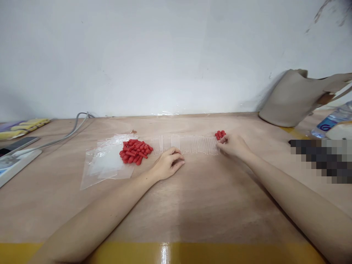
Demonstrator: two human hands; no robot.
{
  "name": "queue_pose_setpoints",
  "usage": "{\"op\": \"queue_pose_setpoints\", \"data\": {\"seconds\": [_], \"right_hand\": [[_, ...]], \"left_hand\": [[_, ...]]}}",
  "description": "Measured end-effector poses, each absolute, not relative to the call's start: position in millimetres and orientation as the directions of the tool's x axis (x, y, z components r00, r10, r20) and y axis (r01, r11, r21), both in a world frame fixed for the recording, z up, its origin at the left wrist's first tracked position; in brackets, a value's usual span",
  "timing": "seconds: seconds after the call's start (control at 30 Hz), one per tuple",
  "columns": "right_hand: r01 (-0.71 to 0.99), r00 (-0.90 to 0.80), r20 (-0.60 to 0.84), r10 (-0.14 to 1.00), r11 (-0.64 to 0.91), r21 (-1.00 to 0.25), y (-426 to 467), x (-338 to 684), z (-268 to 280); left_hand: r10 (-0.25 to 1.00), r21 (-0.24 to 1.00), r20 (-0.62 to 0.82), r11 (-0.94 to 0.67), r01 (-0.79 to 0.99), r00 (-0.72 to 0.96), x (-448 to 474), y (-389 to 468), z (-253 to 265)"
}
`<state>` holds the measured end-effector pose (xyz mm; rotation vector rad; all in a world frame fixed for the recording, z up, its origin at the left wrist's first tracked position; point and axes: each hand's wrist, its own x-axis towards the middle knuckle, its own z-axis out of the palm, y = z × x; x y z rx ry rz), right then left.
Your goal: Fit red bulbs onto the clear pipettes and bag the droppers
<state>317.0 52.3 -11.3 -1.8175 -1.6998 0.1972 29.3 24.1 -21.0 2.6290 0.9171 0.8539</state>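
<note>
One half-curled left hand (171, 163) is rested by the tubes (196, 144), thumb apart from fingers, nothing visibly held. Flat clear bags (95, 167) are partly covered by a red heap of bulbs (135, 151); no contents can be made out. The tubes are lined up, and the right hand (233, 145) is placed at the right end, thumb and finger drawn close; whether anything's pinched can't be told. Looks like that end's being handled, so a light fingertip grip is probably called for. Farther back, the tote's (286, 99) inside is hidden.
</note>
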Motion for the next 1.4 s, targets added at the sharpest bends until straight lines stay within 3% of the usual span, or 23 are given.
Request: {"op": "queue_pose_setpoints", "data": {"seconds": [0.27, 0.5, 0.57, 0.67, 0.73, 0.83, 0.93, 1.03, 1.23, 1.4], "right_hand": [[0.888, 0.108, 0.163, 0.981, -0.021, -0.46, 49, 307, -6], [0.868, 0.118, 0.164, 0.979, -0.022, -0.497, 47, 301, -5], [0.869, 0.167, 0.128, 0.978, -0.084, -0.488, 44, 298, -2], [0.868, 0.218, 0.08, 0.973, -0.155, -0.472, 42, 294, 4], [0.869, 0.242, 0.057, 0.969, -0.191, -0.456, 42, 292, 5], [0.874, 0.249, 0.038, 0.968, -0.207, -0.44, 44, 294, 3], [0.869, 0.246, 0.057, 0.968, -0.194, -0.456, 48, 297, -2], [0.858, 0.26, 0.073, 0.963, -0.196, -0.474, 52, 300, -7], [0.865, 0.236, 0.279, 0.931, -0.07, -0.496, 50, 295, -9], [0.908, 0.152, 0.368, 0.917, 0.018, -0.419, 34, 274, -9]], "left_hand": [[0.626, 0.392, 0.459, -0.78, 0.489, 0.631, 29, 23, -20], [0.633, 0.372, 0.455, -0.774, 0.512, 0.627, 30, 22, -20], [0.627, 0.324, 0.477, -0.777, 0.539, 0.616, 30, 22, -20], [0.627, 0.143, 0.47, -0.748, 0.648, 0.621, 27, 26, -10], [0.685, 0.007, 0.431, -0.653, 0.757, 0.587, 19, 31, 5], [0.833, -0.036, 0.405, -0.396, 0.917, 0.376, -2, 43, 33], [0.929, -0.033, 0.329, -0.168, 0.985, 0.169, -32, 55, 57], [0.984, -0.014, 0.172, -0.055, 0.998, 0.056, -55, 64, 67], [0.985, -0.016, 0.163, -0.057, 0.998, 0.058, -61, 69, 59], [0.981, -0.017, 0.187, -0.046, 0.999, 0.049, -57, 71, 52]]}}
